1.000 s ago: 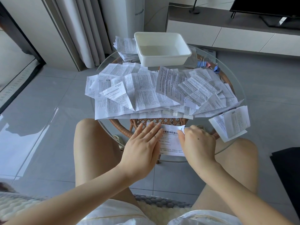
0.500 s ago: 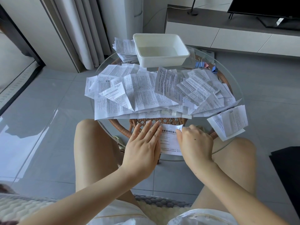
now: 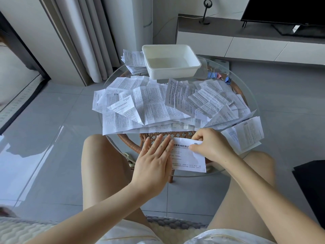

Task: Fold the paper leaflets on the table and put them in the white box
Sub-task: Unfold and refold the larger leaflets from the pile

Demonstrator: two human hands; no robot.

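A folded white leaflet (image 3: 187, 158) lies at the near edge of the round glass table (image 3: 253, 95). My left hand (image 3: 154, 159) presses flat on its left part with straight fingers. My right hand (image 3: 212, 144) has its fingers curled, pinching the leaflet's upper right edge. Behind them spreads a wide heap of unfolded printed leaflets (image 3: 158, 106). The white box (image 3: 169, 61) stands at the far side of the table and looks empty.
A stack of leaflets (image 3: 134, 61) sits left of the box. Binder clips (image 3: 219, 76) lie to its right. Some leaflets (image 3: 246, 136) hang over the table's right edge. My knees are under the near rim. A TV cabinet (image 3: 246, 43) stands behind.
My right hand has slid to the right along the leaflet's top edge, uncovering more of the sheet. My left hand stays flat on the left part.
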